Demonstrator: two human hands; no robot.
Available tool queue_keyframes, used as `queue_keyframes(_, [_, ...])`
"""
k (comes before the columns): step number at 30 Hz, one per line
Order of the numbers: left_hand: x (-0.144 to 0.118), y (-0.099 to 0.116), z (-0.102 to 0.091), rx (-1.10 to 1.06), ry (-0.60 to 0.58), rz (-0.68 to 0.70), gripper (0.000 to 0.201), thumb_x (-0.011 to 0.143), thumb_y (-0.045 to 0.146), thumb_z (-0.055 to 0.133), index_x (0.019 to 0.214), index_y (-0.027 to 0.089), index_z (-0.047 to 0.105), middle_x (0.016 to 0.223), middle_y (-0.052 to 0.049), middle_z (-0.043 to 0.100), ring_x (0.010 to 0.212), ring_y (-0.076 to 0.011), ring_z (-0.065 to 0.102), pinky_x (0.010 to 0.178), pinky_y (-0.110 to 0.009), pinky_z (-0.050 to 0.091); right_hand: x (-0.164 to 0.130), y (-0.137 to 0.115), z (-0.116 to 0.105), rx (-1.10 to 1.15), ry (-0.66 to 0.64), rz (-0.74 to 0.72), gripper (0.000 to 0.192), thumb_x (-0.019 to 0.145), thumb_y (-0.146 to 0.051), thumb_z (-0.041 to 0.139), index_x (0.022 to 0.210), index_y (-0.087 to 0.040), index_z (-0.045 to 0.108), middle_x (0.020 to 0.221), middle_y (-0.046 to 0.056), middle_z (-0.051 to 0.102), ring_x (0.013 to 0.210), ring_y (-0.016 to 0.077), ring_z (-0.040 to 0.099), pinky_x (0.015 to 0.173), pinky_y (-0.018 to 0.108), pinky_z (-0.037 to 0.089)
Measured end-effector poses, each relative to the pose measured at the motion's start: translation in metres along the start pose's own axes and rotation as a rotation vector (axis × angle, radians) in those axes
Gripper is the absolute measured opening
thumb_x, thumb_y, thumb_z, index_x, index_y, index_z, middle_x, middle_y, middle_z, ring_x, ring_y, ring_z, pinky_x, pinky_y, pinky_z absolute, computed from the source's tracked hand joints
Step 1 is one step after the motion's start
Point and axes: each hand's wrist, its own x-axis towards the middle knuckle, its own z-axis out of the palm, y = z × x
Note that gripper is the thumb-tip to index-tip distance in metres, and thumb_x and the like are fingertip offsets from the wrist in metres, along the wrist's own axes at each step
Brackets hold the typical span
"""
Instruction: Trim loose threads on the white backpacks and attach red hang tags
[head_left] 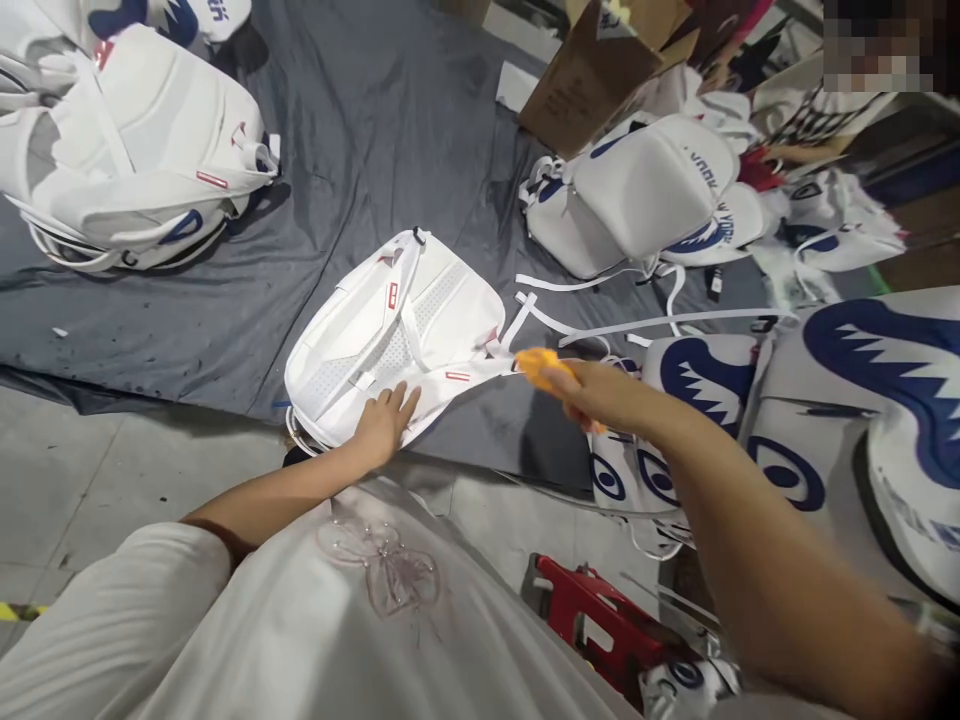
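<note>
We are looking down at a white fabric backpack with mesh back panel and small red tabs (pixel 397 335), lying back-up on a dark grey cloth sheet (pixel 360 130) spread over the floor. The pack sits just in front of us, near the sheet's front edge.

Left hand (pixel 384 425): flat on the pack's lower corner, fingers spread and open, pressing it down rather than gripping. Right hand (pixel 592 395): closed around a small orange object (pixel 541 362) (blurred, so we cannot tell whether it is a cloth, a lighter or some trimming tool), whose tip sits at the end of the pack's white shoulder strap (pixel 480 372), where the loose white webbing (pixel 637 325) trails off to the right.

Our judgement: the step in hand is finishing work on that strap end, one hand steadying the pack while the other works at the webbing. The next move seems to call for holding the pack still and keeping the orange object right on the strap tip, clear of the mesh panel.

Around us: a pile of white backpacks (pixel 127 150) at the far left of the sheet, more white packs with blue wing-and-eye prints (pixel 825 400) to our right, a brown cardboard box (pixel 592 70) at the far side, and a red plastic stool (pixel 600 620) just below the right forearm.
</note>
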Motion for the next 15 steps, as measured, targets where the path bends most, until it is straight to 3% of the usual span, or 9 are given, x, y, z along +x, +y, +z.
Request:
queue_keyframes(2, [0.014,-0.013,-0.002,-0.305,0.0,-0.213,0.043,0.092,0.031,0.049,0.132,0.018,0.056,0.132,-0.016,0.06,0.115,-0.0331,0.057,0.09,-0.045,0.048,-0.012,0.019,0.01,0.109,-0.143,-0.064,0.043,0.097,-0.055,0.032,0.09,-0.018,0.052,0.061,0.003,0.061,0.048,0.014,0.056,0.053,0.025,0.044])
queue_keyframes(3, [0.022,-0.021,-0.005,-0.511,-0.025,-0.34,0.039,0.093,0.036,0.046,0.125,0.017,0.06,0.119,-0.015,0.067,0.106,-0.0309,0.062,0.083,-0.04,0.051,-0.017,0.027,0.016,0.133,-0.131,-0.041,0.042,0.097,-0.054,0.032,0.089,-0.018,0.052,0.061,0.002,0.06,0.048,0.0138,0.056,0.054,0.025,0.044])
queue_keyframes(5, [0.036,-0.037,-0.011,-0.869,-0.134,-0.564,0.043,0.096,0.044,0.039,0.116,0.014,0.062,0.094,-0.014,0.072,0.081,-0.0253,0.068,0.064,-0.033,0.051,-0.024,0.039,0.03,0.139,-0.018,0.014,0.041,0.098,-0.053,0.029,0.09,-0.019,0.052,0.059,0.001,0.059,0.047,0.0143,0.055,0.051,0.025,0.042])
queue_keyframes(7, [0.044,-0.045,-0.015,-1.066,-0.247,-0.715,0.047,0.097,0.047,0.034,0.112,0.011,0.06,0.077,-0.013,0.07,0.059,-0.0202,0.063,0.05,-0.028,0.046,-0.027,0.045,0.043,0.165,-0.086,-0.028,0.043,0.097,-0.054,0.029,0.091,-0.019,0.053,0.059,0.0,0.058,0.048,0.0149,0.055,0.051,0.025,0.042])
queue_keyframes(9, [0.045,-0.04,-0.011,-1.043,-0.226,-0.717,0.048,0.098,0.046,0.032,0.112,0.01,0.06,0.072,-0.013,0.068,0.053,-0.0184,0.059,0.047,-0.027,0.043,-0.027,0.047,0.05,0.184,-0.166,-0.088,0.044,0.098,-0.055,0.029,0.09,-0.018,0.054,0.06,0.001,0.059,0.049,0.0149,0.056,0.054,0.026,0.043])
queue_keyframes(12, [0.035,-0.018,0.002,-0.854,-0.027,-0.589,0.042,0.096,0.044,0.04,0.124,0.018,0.059,0.095,-0.013,0.068,0.083,-0.0246,0.066,0.068,-0.034,0.052,-0.023,0.05,0.052,0.086,0.161,0.053,0.04,0.099,-0.048,0.028,0.092,-0.018,0.054,0.059,0.0,0.058,0.049,0.015,0.054,0.055,0.026,0.04])
queue_keyframes(15, [0.024,0.005,0.015,-0.427,0.104,-0.367,0.047,0.092,0.035,0.051,0.139,0.031,0.051,0.126,-0.012,0.054,0.119,-0.0323,0.051,0.096,-0.044,0.044,-0.021,0.053,0.054,0.038,0.24,0.052,0.042,0.099,-0.048,0.028,0.096,-0.017,0.058,0.065,0.003,0.062,0.053,0.0161,0.055,0.058,0.028,0.039])
